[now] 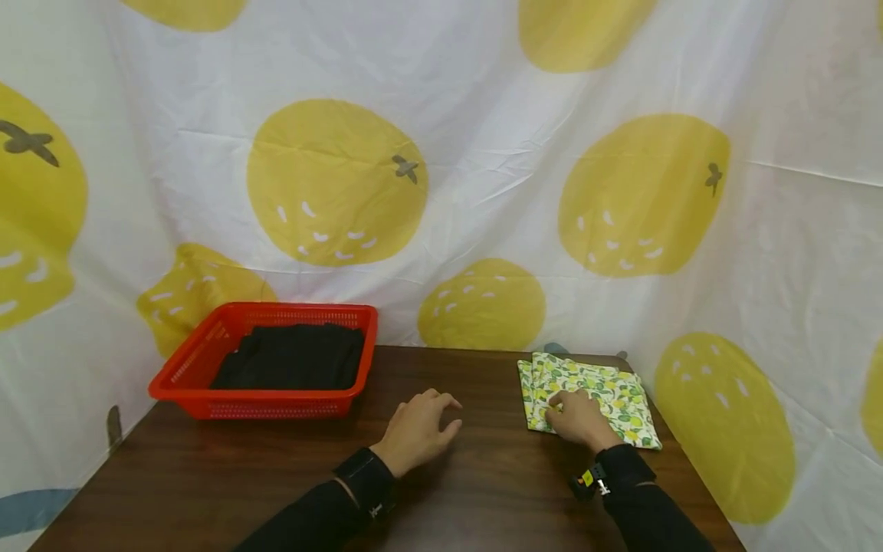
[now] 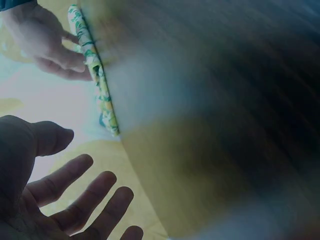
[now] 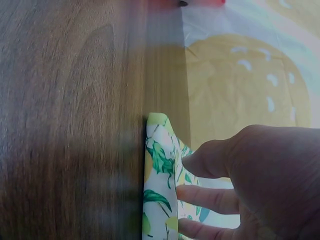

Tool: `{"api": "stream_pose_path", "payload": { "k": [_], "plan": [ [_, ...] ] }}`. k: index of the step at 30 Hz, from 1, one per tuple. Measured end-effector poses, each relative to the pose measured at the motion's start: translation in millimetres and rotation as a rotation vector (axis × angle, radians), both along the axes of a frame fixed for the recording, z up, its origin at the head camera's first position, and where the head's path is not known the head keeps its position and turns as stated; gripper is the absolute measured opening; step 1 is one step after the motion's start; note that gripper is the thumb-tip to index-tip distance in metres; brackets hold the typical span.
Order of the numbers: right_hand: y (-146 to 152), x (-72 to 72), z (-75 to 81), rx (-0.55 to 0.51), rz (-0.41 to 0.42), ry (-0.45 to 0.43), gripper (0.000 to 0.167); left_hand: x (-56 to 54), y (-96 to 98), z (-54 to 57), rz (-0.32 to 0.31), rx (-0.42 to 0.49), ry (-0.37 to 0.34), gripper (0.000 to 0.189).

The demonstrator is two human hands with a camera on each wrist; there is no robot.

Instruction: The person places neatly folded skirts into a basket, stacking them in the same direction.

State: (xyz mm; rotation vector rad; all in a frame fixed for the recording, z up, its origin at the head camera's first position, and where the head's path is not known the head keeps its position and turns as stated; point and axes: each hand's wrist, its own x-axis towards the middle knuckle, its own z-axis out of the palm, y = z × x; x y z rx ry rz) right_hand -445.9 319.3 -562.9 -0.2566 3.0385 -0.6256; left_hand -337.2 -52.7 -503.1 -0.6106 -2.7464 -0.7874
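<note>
Folded white cloths with a yellow-lemon and green-leaf print lie in a low stack at the right end of the table. My right hand is over the stack's left part, its fingertips touching the top. In the right wrist view the thumb and fingers reach to the printed cloth from above, fairly straight. My left hand hovers over the middle of the table with nothing in it. Its fingers are spread and loosely bent in the left wrist view.
A red plastic basket with perforated walls stands at the back left, holding folded black cloth. Behind the brown wooden table hangs a white curtain with large yellow fruit, also along both sides.
</note>
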Motion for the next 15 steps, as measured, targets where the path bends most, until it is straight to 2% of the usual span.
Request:
{"api": "stream_pose_path", "payload": {
  "k": [2, 3, 5, 7, 9, 10, 12, 15],
  "plan": [
    [1.5, 3.6, 0.1, 0.003, 0.016, 0.032, 0.046, 0.1, 6.2, -0.9, -0.018, -0.02, -0.012, 0.028],
    [-4.2, 13.4, 11.7, -0.009, 0.022, 0.037, 0.044, 0.3, 9.4, -1.2, -0.025, -0.031, -0.019, 0.028],
    [-8.9, 22.0, 20.4, -0.034, 0.046, 0.042, 0.04, 0.8, 15.7, -2.9, -0.039, -0.047, -0.034, 0.03],
    [-11.8, 25.0, 22.3, -0.058, 0.094, 0.061, 0.037, 1.4, 21.8, -4.3, -0.052, -0.063, -0.05, 0.032],
    [-14.2, 23.7, 17.8, -0.079, 0.131, 0.082, 0.033, 1.4, 27.7, -5.7, -0.062, -0.083, -0.065, 0.033],
    [-9.8, 14.7, 4.3, -0.086, 0.158, 0.101, 0.032, 1.3, 30.8, -6.5, -0.069, -0.093, -0.075, 0.034],
    [-10.8, 9.8, -5.9, -0.096, 0.202, 0.126, 0.03, 2.3, 36.5, -5.9, -0.091, -0.109, -0.09, 0.034],
    [-20.9, 15.8, -5.0, -0.136, 0.273, 0.122, 0.029, 3.8, 43.9, -4.6, -0.132, -0.129, -0.111, 0.036]
  ]
}}
